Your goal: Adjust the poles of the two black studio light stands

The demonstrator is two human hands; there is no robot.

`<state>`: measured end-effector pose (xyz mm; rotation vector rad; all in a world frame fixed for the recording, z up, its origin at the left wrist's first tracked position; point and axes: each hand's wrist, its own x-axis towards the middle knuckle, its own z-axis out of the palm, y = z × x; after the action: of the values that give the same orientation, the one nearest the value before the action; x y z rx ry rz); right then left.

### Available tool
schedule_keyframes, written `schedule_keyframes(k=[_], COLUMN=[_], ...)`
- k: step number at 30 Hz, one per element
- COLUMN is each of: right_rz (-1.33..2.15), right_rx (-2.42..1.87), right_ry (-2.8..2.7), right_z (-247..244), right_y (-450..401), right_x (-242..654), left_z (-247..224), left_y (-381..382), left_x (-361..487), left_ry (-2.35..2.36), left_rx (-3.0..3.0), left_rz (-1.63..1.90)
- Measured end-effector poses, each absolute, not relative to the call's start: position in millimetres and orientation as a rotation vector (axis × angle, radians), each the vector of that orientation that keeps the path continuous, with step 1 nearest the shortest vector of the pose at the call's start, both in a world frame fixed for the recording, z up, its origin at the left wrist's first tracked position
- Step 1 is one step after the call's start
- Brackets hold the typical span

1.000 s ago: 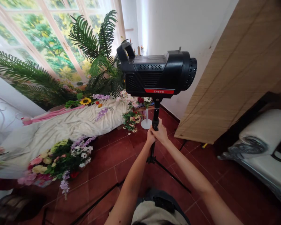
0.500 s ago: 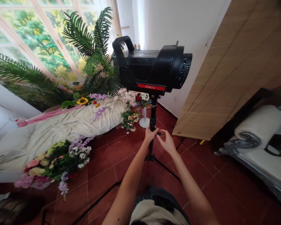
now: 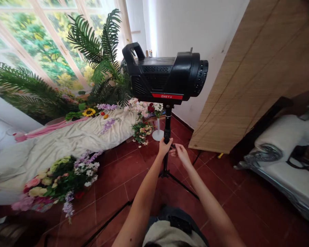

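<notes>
A black studio light [image 3: 164, 77] with a red ZHEYU label stands on top of a black light stand [image 3: 167, 133]. My left hand [image 3: 165, 146] is wrapped round the stand's pole below the light. Just right of the pole, my right hand [image 3: 180, 153] pinches a small black knob [image 3: 173, 146] on the stand, thumb and forefinger together and the other fingers loosely curled. The stand's legs spread over the red tiles below both hands.
A draped white bed [image 3: 92, 137] with flowers [image 3: 59, 181] lies left, below palm leaves and a window. At right are a wooden panel [image 3: 229, 82] and an ornate white sofa [image 3: 293, 171]. Another thin black leg [image 3: 108, 221] crosses the floor at lower left.
My right hand has turned, its fingers now closed at the knob. The light has shifted slightly in view, while my left hand stays on the pole.
</notes>
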<state>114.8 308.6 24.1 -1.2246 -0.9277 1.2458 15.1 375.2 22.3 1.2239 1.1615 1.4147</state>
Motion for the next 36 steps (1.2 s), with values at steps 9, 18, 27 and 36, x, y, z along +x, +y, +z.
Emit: schedule_keyframes(k=[9, 18, 27, 36], right_rz=[0.506, 1.634, 1.948, 0.814], right_rx=[-1.535, -1.166, -0.618, -1.696], right_ry=[-1.522, -0.706, -0.284, -1.497], right_z=[30, 29, 30, 38], right_y=[305, 327, 323, 308], right_x=[121, 116, 116, 125], left_z=[22, 23, 23, 25], left_y=[376, 374, 374, 374], left_x=[17, 15, 15, 16], left_ry=[1.153, 1.156, 1.182, 1.161], left_rx=[1.188, 1.221, 1.204, 1.228], left_rz=[1.433, 1.416, 1.405, 1.406])
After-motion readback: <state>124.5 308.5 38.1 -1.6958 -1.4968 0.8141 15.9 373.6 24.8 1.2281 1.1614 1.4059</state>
